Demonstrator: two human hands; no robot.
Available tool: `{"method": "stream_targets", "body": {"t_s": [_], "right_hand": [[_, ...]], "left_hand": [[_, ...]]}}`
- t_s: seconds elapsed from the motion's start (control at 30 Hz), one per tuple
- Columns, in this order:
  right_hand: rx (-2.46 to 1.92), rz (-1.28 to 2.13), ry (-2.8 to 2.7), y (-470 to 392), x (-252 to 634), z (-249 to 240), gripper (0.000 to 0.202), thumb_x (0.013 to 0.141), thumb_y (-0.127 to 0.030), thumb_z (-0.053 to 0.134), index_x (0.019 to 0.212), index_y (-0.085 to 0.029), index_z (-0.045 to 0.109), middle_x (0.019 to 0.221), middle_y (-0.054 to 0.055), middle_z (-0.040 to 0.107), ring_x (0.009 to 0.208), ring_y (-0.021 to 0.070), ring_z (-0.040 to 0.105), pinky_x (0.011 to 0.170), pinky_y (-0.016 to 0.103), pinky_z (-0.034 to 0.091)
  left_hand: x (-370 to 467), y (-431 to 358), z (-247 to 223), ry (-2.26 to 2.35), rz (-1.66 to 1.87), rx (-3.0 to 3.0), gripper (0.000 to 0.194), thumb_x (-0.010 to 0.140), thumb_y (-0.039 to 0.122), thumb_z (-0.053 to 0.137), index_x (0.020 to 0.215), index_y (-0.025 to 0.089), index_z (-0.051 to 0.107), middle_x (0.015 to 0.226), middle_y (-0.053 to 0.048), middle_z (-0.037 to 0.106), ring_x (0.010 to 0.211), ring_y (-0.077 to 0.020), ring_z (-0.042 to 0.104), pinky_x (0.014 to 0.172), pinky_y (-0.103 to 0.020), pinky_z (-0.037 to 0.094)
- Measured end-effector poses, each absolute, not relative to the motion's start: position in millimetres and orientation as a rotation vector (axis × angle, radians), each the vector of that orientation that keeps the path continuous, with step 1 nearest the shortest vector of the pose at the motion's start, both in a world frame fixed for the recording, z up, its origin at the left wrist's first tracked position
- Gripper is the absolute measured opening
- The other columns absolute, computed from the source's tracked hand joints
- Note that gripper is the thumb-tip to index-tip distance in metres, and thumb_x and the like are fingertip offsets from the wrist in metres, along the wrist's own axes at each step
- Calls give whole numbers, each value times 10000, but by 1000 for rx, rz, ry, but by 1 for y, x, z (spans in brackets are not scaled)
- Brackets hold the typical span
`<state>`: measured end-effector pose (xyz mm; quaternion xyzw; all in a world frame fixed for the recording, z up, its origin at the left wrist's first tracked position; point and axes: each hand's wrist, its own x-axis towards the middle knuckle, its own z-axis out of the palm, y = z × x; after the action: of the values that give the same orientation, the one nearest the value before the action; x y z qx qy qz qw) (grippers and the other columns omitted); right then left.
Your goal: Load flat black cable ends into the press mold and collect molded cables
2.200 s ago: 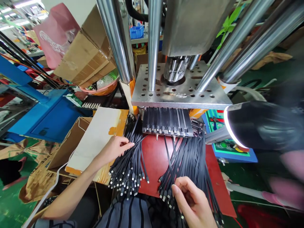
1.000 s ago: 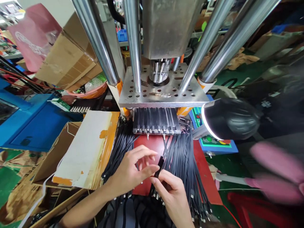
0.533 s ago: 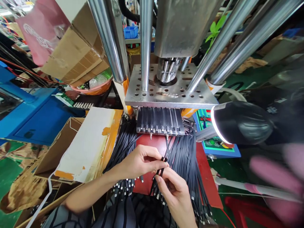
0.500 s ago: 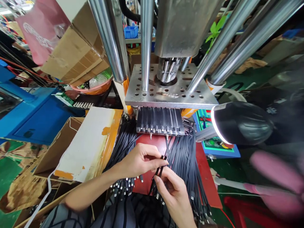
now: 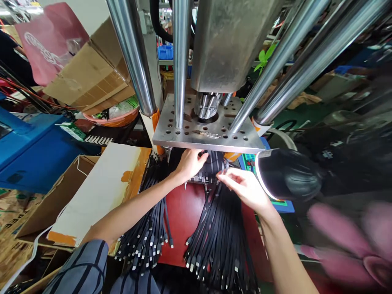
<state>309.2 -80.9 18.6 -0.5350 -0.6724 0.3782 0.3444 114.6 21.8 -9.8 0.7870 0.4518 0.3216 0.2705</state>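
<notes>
Under the press plate, my left hand (image 5: 190, 165) reaches over the metal fixture (image 5: 200, 179), which holds a row of flat black cables with metal plug ends. Its thumb and forefinger are close together at the cables; what they hold is hidden. My right hand (image 5: 241, 185) is at the fixture's front right corner, fingertips pinched, and what is between them is too small to make out. Below hang two bundles of flat black USB cables, the left bundle (image 5: 150, 228) and the right bundle (image 5: 219, 232), with silver plugs toward my lap.
Above my hands sits the steel press plate (image 5: 208, 141) with its guide rods (image 5: 180, 65). A black lamp (image 5: 288, 173) stands close right, beside a pink fan (image 5: 339, 232). Left are a white-topped board (image 5: 101, 188) and a cardboard box (image 5: 58, 196). The tabletop (image 5: 177, 220) is red.
Both hands have moved from above the red tabletop, where they held short black cable pieces, forward to the fixture. The right hand has shifted right, apart from the left. The view has shifted slightly.
</notes>
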Motion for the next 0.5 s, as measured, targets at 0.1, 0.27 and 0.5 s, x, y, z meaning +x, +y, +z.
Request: {"method": "stream_targets", "body": {"t_s": [0.1,0.27,0.5], "right_hand": [[-1360,1056,-1703,-39,310,16,594,822,-756,656,580,-244,480,565,-26,454,555,133,381,544,297,309],[-1412,987,-1750,-7,310,6,628,814,-808,607,572,-256,430,526,-44,385,514,118,321,531,313,270],[-1478,769,-1710,8,312,-11,617,861,-819,539,634,-247,500,610,5,513,587,155,406,613,339,319]], "left_hand": [[114,11,-10,1239,929,2065,240,1005,242,547,1143,82,661,863,-85,750,718,-175,720,709,-282,579],[96,-24,-14,844,767,2551,379,1016,255,554,1386,175,562,1478,-146,573,1328,-244,615,1139,-423,525],[99,-32,-19,772,454,3036,327,1065,208,450,1335,128,618,1453,-155,628,1415,-286,539,1171,-469,471]]}}
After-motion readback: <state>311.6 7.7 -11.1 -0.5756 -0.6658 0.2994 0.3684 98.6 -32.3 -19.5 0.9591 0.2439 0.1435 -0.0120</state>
